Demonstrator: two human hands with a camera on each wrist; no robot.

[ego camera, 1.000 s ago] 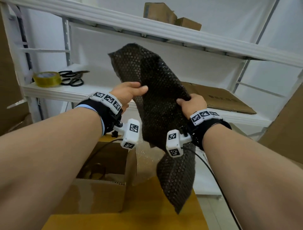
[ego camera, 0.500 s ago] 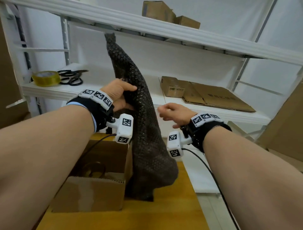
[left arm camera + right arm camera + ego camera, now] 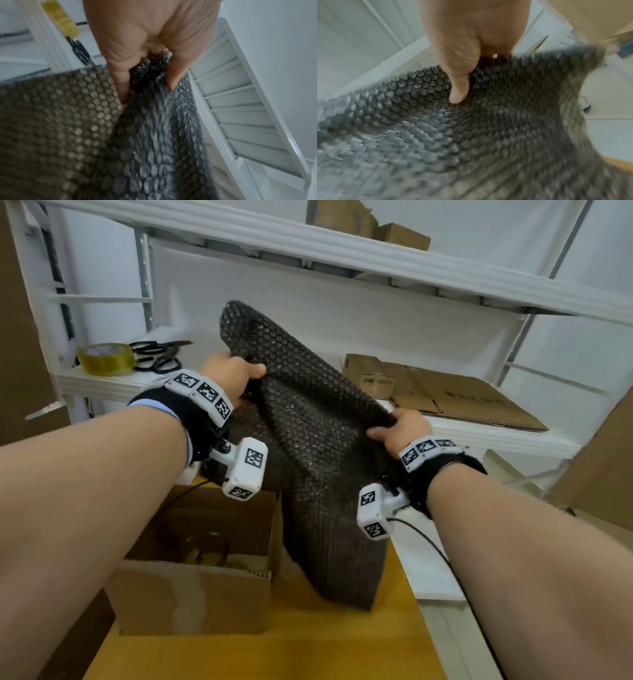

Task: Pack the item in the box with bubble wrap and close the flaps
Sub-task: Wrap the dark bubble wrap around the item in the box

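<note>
Left hand [image 3: 150, 33] pinches bunched bubble wrap [image 3: 85, 135]; blurred scissors [image 3: 80, 52], probably, lie behind.

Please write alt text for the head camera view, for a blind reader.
Both hands, left hand and right hand, hold up a dark bubble wrap sheet beside an open brown cardboard box on a yellow wooden table.

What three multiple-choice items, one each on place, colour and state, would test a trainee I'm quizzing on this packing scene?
1. Where is the tape roll?
A. on the shelf beside the scissors
B. in the box
C. on the floor

2. What colour is the bubble wrap?
A. pink
B. dark grey
C. clear blue

3. How is the box?
A. taped shut
B. flattened
C. open

Answers: 1 A, it lies next to the scissors; 2 B, all views show it dark; 3 C, its inside is visible.
</note>
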